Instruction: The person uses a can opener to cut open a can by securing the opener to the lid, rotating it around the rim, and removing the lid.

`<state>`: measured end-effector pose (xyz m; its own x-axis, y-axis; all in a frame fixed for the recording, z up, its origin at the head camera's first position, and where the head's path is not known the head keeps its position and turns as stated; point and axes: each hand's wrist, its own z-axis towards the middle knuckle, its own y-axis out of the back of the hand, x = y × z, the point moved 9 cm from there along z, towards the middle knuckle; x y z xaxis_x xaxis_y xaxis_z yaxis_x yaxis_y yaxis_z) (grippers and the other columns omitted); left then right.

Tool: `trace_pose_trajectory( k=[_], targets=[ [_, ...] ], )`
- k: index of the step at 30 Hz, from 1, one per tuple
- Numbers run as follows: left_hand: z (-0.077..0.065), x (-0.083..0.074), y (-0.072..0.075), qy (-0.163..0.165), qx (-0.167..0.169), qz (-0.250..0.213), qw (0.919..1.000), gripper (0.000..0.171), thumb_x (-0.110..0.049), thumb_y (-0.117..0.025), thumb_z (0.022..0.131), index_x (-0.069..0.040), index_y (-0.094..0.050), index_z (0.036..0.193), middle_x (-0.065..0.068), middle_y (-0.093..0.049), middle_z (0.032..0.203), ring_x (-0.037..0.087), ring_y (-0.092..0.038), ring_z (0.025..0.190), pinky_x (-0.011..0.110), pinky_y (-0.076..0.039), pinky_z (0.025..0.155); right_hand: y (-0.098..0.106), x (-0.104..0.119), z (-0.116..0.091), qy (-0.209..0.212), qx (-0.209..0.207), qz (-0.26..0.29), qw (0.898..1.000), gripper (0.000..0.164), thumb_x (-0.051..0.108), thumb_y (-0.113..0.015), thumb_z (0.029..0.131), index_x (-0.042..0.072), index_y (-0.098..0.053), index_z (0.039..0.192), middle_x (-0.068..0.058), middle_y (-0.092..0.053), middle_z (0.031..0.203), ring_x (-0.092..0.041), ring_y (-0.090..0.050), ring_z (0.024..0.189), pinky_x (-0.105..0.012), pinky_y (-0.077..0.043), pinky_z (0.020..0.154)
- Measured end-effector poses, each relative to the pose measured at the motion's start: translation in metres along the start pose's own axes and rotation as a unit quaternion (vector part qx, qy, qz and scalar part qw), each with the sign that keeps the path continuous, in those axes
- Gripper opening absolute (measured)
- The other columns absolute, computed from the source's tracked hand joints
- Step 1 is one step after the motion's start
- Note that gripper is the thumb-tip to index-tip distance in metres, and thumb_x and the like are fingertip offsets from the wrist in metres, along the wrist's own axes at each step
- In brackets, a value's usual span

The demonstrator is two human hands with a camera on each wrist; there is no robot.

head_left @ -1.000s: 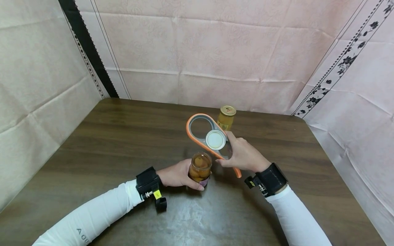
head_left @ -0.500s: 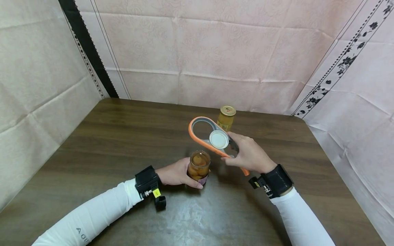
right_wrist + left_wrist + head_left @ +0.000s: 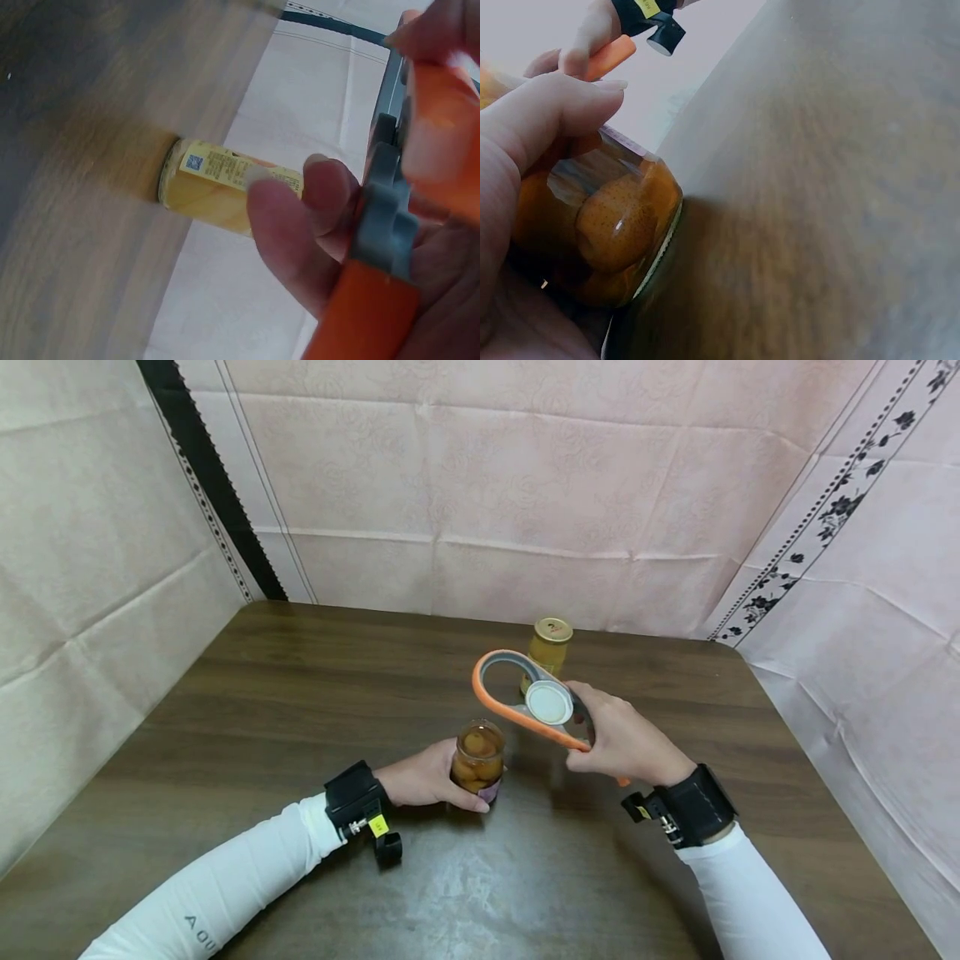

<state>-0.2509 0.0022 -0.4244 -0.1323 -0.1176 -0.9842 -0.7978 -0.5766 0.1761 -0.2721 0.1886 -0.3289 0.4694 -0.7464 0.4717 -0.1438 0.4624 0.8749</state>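
My left hand (image 3: 429, 777) grips an open glass jar (image 3: 477, 767) of round brown fruit in liquid, standing upright on the table. Close up in the left wrist view, the thumb wraps the jar's side (image 3: 619, 225). To the right and above, my right hand (image 3: 628, 735) holds an orange and grey jar opener (image 3: 512, 714), its loop pointing left. A round lid (image 3: 550, 702) sits in the opener, its white face turned up. In the right wrist view the opener's orange handle (image 3: 367, 315) crosses the palm, with some fingers extended past it.
A second jar (image 3: 549, 645), yellow with a gold lid, stands farther back, partly behind the opener; its label (image 3: 240, 169) shows in the right wrist view. The brown wooden table (image 3: 337, 693) ends at pale cloth hangings (image 3: 480, 485) at the back and sides.
My right hand has moved to the right with the opener and lid, away from the open jar. The left hand and its jar have shifted slightly left and back.
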Motion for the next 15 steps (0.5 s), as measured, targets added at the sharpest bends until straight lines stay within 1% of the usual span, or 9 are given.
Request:
trace_pose_trajectory(
  k=[3, 5, 9, 12, 15],
  targets=[
    [-0.001, 0.000, 0.002, 0.004, -0.005, 0.012, 0.9999, 0.048, -0.011, -0.081, 0.086, -0.012, -0.056, 0.127, 0.004, -0.064, 0.111, 0.018, -0.060, 0.102, 0.032, -0.050, 0.100, 0.001, 0.000, -0.001, -0.002, 0.001, -0.014, 1.000, 0.088, 0.014, -0.077, 0.069, 0.010, -0.039, 0.148, -0.007, -0.061, 0.110, -0.017, -0.056, 0.080, -0.028, -0.051, 0.064],
    [-0.001, 0.000, 0.004, 0.007, -0.009, 0.023, 0.9997, 0.049, -0.013, -0.082, 0.086, -0.013, -0.056, 0.128, 0.003, -0.064, 0.112, 0.018, -0.060, 0.104, 0.032, -0.049, 0.101, 0.004, 0.001, -0.002, -0.003, -0.004, -0.026, 1.000, 0.087, 0.014, -0.078, 0.070, 0.010, -0.040, 0.148, -0.006, -0.061, 0.112, -0.018, -0.057, 0.084, -0.030, -0.051, 0.067],
    [-0.001, 0.000, 0.006, 0.003, -0.010, 0.033, 0.9994, 0.046, -0.014, -0.082, 0.086, -0.013, -0.057, 0.125, 0.004, -0.064, 0.110, 0.019, -0.061, 0.103, 0.032, -0.049, 0.101, 0.010, 0.002, -0.004, 0.001, -0.020, -0.048, 0.999, 0.081, 0.014, -0.077, 0.073, 0.010, -0.043, 0.146, -0.005, -0.061, 0.110, -0.019, -0.056, 0.084, -0.030, -0.049, 0.068],
    [0.000, 0.001, 0.009, -0.002, -0.013, 0.034, 0.9993, 0.044, -0.013, -0.081, 0.086, -0.011, -0.058, 0.123, 0.004, -0.065, 0.108, 0.018, -0.061, 0.101, 0.032, -0.050, 0.100, 0.016, 0.005, -0.007, 0.013, -0.039, -0.075, 0.996, 0.076, 0.014, -0.076, 0.073, 0.009, -0.045, 0.143, -0.004, -0.061, 0.102, -0.017, -0.054, 0.077, -0.029, -0.047, 0.064],
    [0.000, 0.002, 0.013, -0.001, -0.022, 0.034, 0.9992, 0.044, -0.012, -0.082, 0.086, -0.011, -0.058, 0.123, 0.003, -0.065, 0.107, 0.017, -0.061, 0.100, 0.031, -0.051, 0.097, 0.022, 0.010, -0.010, 0.032, -0.063, -0.106, 0.992, 0.073, 0.015, -0.076, 0.072, 0.010, -0.049, 0.139, -0.001, -0.058, 0.091, -0.014, -0.051, 0.071, -0.027, -0.043, 0.059]
  ],
)
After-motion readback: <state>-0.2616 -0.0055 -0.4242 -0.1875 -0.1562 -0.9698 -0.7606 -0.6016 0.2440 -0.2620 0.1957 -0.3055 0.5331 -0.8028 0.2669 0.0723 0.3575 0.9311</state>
